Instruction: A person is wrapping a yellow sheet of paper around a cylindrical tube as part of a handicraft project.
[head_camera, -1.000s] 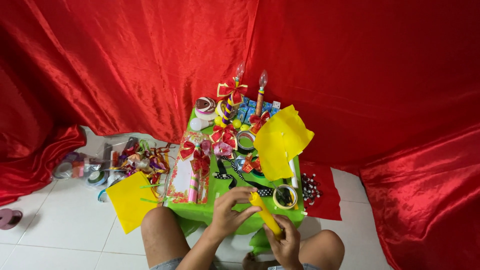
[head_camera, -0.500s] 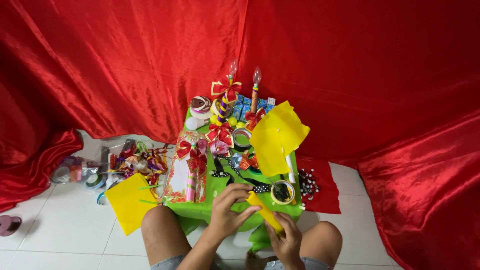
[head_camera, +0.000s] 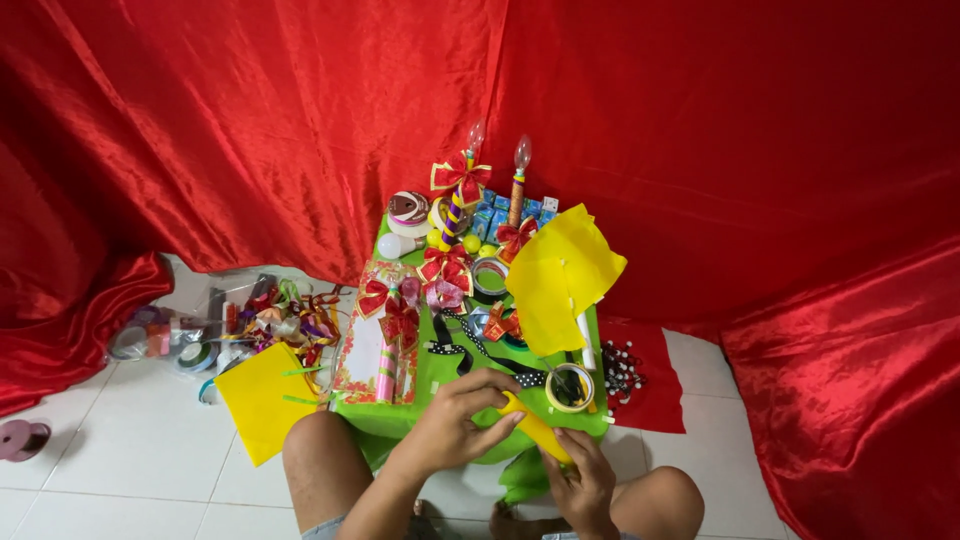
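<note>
Blue small boxes (head_camera: 497, 215) at table's far edge

From my remote seat I see a glossy red satin backdrop (head_camera: 300, 120) filling most of the view. The small tabletop (head_camera: 440, 375) is bright green. My hands pinch a plain yellow strip (head_camera: 535, 430). A larger yellow sheet (head_camera: 560, 275) lies crumpled on the tabletop, another yellow sheet (head_camera: 262, 398) on the white tiled floor (head_camera: 90, 470). The bows (head_camera: 460, 177) are red with gold edging. Two candle-like sticks (head_camera: 517, 190) are striped purple and yellow. A black ribbon (head_camera: 470, 345) carries white polka dots. The gift wrap (head_camera: 375, 355) is pale with red and green print. A tape roll (head_camera: 569, 388) is yellow-rimmed.
</note>
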